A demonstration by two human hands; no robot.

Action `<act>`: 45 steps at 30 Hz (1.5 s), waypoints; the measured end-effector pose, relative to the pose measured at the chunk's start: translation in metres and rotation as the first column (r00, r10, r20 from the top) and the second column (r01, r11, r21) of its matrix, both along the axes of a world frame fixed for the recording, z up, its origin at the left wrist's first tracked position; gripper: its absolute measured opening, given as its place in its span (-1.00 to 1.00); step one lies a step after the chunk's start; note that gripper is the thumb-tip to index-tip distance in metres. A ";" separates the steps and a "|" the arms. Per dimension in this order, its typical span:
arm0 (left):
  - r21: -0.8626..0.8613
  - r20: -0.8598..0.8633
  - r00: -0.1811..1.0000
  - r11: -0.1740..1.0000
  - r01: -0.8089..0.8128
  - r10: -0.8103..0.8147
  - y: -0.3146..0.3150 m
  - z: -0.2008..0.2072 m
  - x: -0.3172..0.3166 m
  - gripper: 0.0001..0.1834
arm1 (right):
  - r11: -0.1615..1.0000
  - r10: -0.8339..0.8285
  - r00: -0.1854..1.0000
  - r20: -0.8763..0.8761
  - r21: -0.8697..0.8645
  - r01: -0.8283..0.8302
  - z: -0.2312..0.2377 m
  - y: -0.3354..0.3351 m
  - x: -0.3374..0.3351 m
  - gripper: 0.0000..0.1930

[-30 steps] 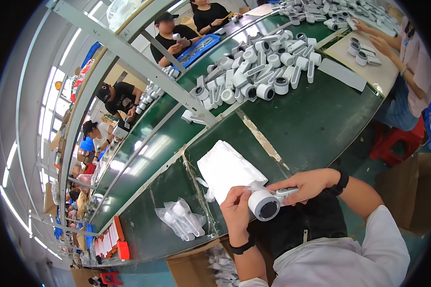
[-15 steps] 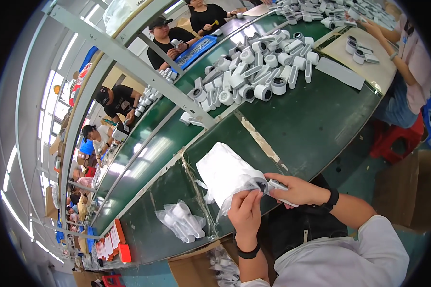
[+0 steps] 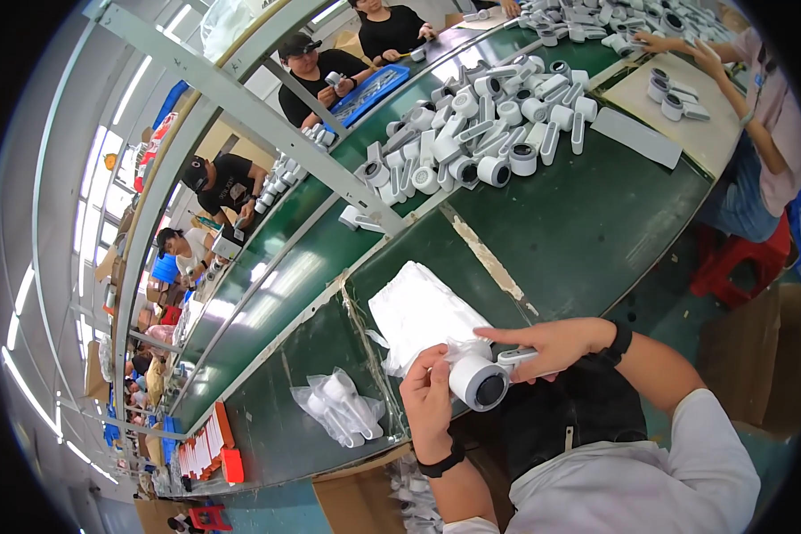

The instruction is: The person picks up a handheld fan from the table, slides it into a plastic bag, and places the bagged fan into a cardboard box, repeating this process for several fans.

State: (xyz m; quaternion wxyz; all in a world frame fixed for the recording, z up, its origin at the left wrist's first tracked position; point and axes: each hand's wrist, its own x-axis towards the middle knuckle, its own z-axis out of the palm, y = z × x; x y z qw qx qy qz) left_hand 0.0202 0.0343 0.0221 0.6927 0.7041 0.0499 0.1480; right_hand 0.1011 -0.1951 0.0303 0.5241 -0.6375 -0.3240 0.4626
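My right hand (image 3: 556, 345) is wrapped round the handle of a grey handheld device with a drum-shaped head (image 3: 472, 376). Its index finger stretches out over the clear plastic at the edge of the bag stack. The device's dark round end faces down toward me. My left hand (image 3: 429, 392) pinches the edge of a thin plastic bag (image 3: 461, 347) beside the head; part of its grip is hidden. Under the hands, a stack of white plastic bags (image 3: 423, 311) lies on the green table. A bagged pair of similar devices (image 3: 340, 408) rests to the left.
A large heap of loose devices (image 3: 481, 125) covers the table's far side, near a grey flat sheet (image 3: 636, 138). A metal frame post (image 3: 338, 182) crosses at left. Cardboard boxes (image 3: 351, 497) stand below the near edge. Co-workers sit along the line and at right.
The device's head has swung toward me and down, from the bag's opening to in front of it. My right index finger has stretched out, and my left hand has shifted slightly left.
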 end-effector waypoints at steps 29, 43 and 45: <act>-0.021 0.093 0.975 0.980 -0.200 0.201 -0.042 -0.031 -0.016 -0.66 | 0.645 -0.505 0.675 -0.537 0.285 0.709 -0.035 0.054 -0.031 -0.43; -0.624 0.033 0.937 0.725 0.292 -0.348 -0.025 -0.068 -0.030 -0.66 | 0.515 -0.857 0.386 0.341 0.555 0.654 -0.038 0.060 -0.039 -0.78; -0.721 0.105 0.931 0.618 0.313 -0.349 -0.021 -0.068 -0.035 -0.66 | 0.540 -0.842 0.391 0.372 0.572 0.618 -0.045 0.059 -0.040 -0.81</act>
